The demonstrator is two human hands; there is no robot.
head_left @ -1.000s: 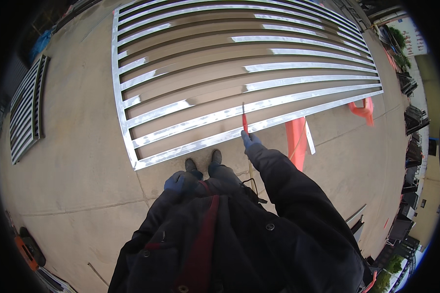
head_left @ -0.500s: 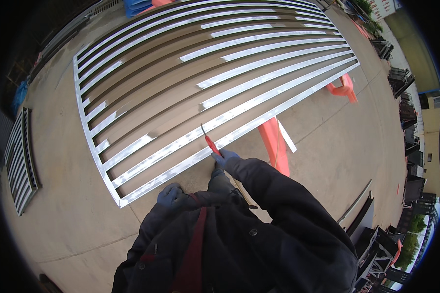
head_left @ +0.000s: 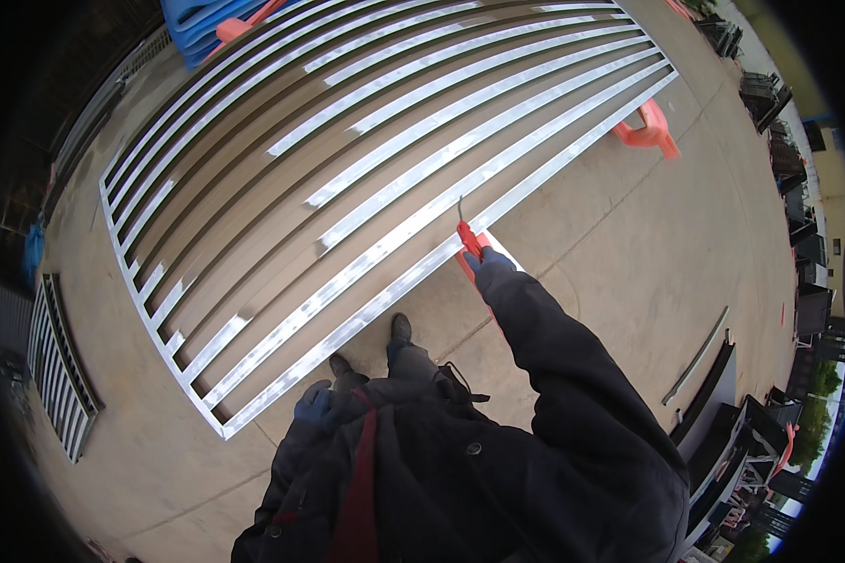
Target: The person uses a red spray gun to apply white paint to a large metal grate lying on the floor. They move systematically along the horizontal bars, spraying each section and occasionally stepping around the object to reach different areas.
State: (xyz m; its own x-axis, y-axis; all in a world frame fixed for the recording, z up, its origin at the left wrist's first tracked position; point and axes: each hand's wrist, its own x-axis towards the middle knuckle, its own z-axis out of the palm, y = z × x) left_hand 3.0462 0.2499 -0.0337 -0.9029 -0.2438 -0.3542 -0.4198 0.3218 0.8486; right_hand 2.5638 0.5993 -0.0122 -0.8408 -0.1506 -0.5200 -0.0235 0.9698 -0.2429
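Observation:
My right hand [head_left: 490, 264], in a blue glove, grips a red-handled tool [head_left: 469, 241] with a thin, slightly bent dark tip. That tip points away from me over the near edge of a large slatted metal panel [head_left: 385, 302]. Whether it touches the metal I cannot tell. The panel's slats are partly bright silver and partly dull brown, with smeared edges between the two. My left hand [head_left: 315, 402], also gloved in blue, hangs low beside my body, off the panel's near left corner. How its fingers are set is too unclear to make out.
Orange-pink supports [head_left: 650, 129] hold the panel above concrete. A smaller slatted panel [head_left: 58, 366] lies at the left. Blue stacked material [head_left: 195, 26] is beyond the far edge. At the lower right are a metal bar [head_left: 697, 355] and dark frames [head_left: 734, 460].
My right hand and the tool have moved to the right along the panel's near edge. My view has shifted, and both my shoes now show. My left hand still hangs at my side.

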